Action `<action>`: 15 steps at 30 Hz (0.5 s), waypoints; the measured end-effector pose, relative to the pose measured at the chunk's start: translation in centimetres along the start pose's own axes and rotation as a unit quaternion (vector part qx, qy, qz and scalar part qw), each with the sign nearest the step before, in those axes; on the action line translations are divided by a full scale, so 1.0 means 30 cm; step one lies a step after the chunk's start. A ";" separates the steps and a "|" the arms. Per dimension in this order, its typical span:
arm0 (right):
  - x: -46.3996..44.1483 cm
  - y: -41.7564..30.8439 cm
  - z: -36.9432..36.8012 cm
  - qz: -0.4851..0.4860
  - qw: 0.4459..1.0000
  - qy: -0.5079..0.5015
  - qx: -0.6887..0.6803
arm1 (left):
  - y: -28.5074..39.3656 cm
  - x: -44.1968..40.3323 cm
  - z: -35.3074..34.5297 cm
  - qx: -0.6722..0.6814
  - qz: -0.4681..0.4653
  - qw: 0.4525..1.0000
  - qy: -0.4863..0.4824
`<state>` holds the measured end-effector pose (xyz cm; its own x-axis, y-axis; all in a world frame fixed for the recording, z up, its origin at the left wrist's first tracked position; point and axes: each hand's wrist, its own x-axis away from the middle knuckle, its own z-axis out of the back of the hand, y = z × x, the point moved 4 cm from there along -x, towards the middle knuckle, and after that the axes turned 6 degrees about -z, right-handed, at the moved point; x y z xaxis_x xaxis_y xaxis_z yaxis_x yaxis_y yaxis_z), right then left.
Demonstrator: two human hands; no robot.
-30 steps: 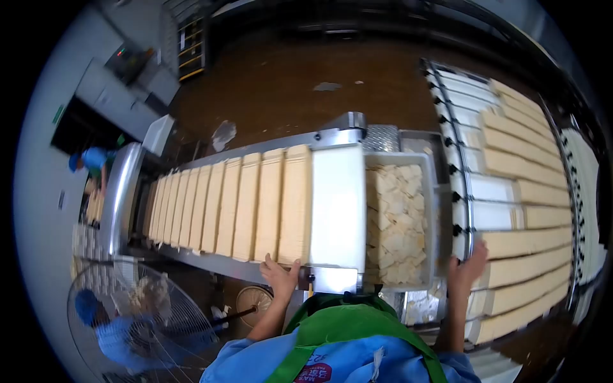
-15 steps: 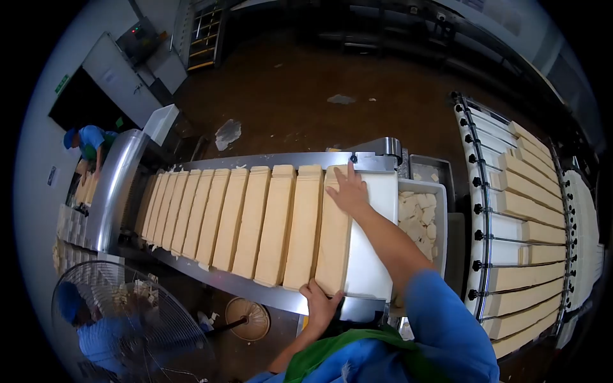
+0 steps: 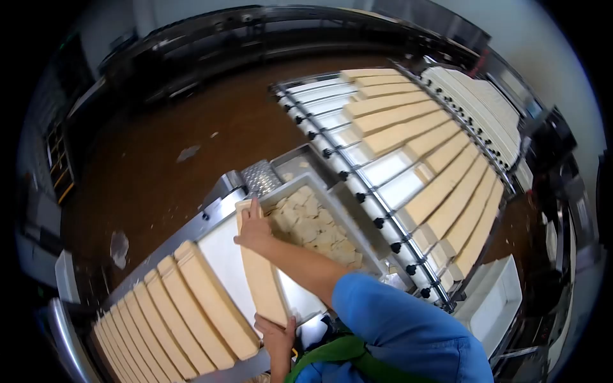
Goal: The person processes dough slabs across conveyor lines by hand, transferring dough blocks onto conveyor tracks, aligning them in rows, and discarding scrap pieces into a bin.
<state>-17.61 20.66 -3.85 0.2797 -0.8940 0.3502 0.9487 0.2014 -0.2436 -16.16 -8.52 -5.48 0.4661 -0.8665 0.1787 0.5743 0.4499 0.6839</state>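
Note:
A long pale stack of dough strips [image 3: 263, 281] lies slantwise over the white end of the conveyor [image 3: 220, 255], apart from the rest of the row. My right hand [image 3: 254, 230] grips its far end, fingers over the top and edge. At the near end my left hand [image 3: 278, 335] holds the stack between thumb and fingers; part of that hand is hidden beneath it. To the left, several similar dough stacks [image 3: 207, 300] lie side by side on the belt.
A grey bin [image 3: 341, 217] of broken dough pieces [image 3: 313, 223] adjoins the conveyor's end. Beyond it stands a rack [image 3: 389, 179] with rods and black knobs, carrying several more stacks. A white tray [image 3: 495, 306] is at the right.
My view has turned right. Both hands have drawn the end stack away from the row, leaving a white gap, and it has moved right toward the bin.

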 end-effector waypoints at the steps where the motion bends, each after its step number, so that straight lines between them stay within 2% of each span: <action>1: 0.000 0.040 -0.007 -0.015 0.998 0.018 -0.054 | 0.007 -0.010 -0.022 -0.018 0.023 1.000 -0.005; 2: 0.023 0.089 0.016 -0.024 0.998 0.026 -0.059 | 0.041 -0.027 -0.032 -0.020 0.010 1.000 -0.009; 4: 0.092 0.226 0.086 -0.092 0.963 0.028 -0.252 | 0.091 -0.053 -0.034 0.021 0.079 0.997 0.017; 5: 0.111 0.293 0.118 -0.099 0.961 0.035 -0.257 | 0.103 -0.076 -0.062 0.018 0.068 0.997 0.012; 7: 0.157 0.463 0.195 -0.153 0.916 0.154 -0.338 | 0.143 -0.112 -0.110 0.059 -0.046 0.991 0.110; 9: 0.187 0.663 0.280 -0.157 0.874 0.264 -0.376 | 0.305 -0.171 -0.127 0.085 -0.049 0.990 0.102; 11: 0.220 0.862 0.400 -0.210 0.851 0.310 -0.368 | 0.499 -0.217 -0.148 0.087 -0.177 0.972 0.129; 13: 0.201 1.061 0.471 -0.251 0.807 0.340 -0.412 | 0.602 -0.299 -0.214 0.056 -0.256 0.959 0.109; 14: 0.184 1.154 0.492 -0.277 0.792 0.370 -0.399 | 0.659 -0.337 -0.230 0.055 -0.258 0.958 0.112; 15: 0.166 1.243 0.509 -0.302 0.775 0.399 -0.387 | 0.730 -0.373 -0.248 0.092 -0.298 0.945 0.094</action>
<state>21.41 29.84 2.62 -0.6536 -0.7566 0.0165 0.4129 -0.3748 -0.8301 -3.80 12.65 2.24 0.2176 -0.8930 -0.3940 0.6532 -0.1668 0.7386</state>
